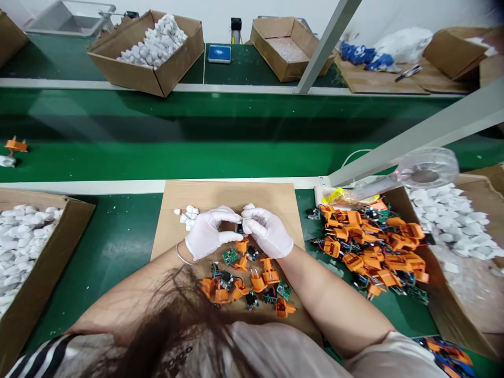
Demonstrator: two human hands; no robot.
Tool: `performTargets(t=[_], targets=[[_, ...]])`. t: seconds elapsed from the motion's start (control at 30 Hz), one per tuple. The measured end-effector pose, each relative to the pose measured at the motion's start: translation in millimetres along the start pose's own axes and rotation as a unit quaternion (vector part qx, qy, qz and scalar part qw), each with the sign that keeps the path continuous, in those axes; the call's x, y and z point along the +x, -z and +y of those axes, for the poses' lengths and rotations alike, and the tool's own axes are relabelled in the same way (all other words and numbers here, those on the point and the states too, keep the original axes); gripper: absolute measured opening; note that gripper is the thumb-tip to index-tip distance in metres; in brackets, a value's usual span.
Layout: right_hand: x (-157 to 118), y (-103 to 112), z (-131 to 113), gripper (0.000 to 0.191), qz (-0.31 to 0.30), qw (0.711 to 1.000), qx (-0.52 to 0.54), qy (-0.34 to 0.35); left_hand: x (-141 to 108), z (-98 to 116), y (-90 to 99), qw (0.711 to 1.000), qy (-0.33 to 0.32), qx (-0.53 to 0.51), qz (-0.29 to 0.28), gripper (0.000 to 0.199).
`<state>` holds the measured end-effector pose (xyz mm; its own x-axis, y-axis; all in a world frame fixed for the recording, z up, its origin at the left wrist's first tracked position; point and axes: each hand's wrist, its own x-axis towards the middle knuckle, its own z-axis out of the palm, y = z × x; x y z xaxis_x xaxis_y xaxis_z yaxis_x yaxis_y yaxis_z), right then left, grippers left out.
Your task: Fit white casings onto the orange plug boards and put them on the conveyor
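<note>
My left hand (212, 231), in a white glove, pinches a small dark circuit board (239, 228) between thumb and fingers. Just below the board hangs an orange plug housing (242, 244). My right hand (270, 232), also gloved, meets it at the fingertips and grips a small white plastic piece (249, 207), partly hidden by the glove. Both hands are over a cardboard sheet (236, 191). Several white pieces (191, 214) lie left of my left hand. Below the hands are orange plug housings (258, 282) wired to green circuit boards (230, 256).
A heap of orange plug parts (378, 252) lies to the right, beside a box of white pieces (452, 220). Another cardboard box (79, 220) stands at left. A clear magnifier-like ring (427, 168) juts in at right. Boxes (177, 63) line the shelf behind the green belt (197, 157).
</note>
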<state>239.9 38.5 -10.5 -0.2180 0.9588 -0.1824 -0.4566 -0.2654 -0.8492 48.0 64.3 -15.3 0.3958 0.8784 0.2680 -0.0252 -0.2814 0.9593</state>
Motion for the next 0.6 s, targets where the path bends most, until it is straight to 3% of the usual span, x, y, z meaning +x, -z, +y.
performTargets(t=[0.3, 0.6], targets=[[-5.1, -4.2, -3.7, 0.047, -0.05, 0.993, 0.069, -0.081, -1.3, -1.7, -1.5, 0.999, -0.028, -0.022, 0.018, 0.036], [-6.2, -4.4, 4.2, 0.049, -0.051, 0.997, 0.042, -0.05, -3.1, -0.4, -2.6, 0.999, -0.027, 0.017, 0.013, 0.03]])
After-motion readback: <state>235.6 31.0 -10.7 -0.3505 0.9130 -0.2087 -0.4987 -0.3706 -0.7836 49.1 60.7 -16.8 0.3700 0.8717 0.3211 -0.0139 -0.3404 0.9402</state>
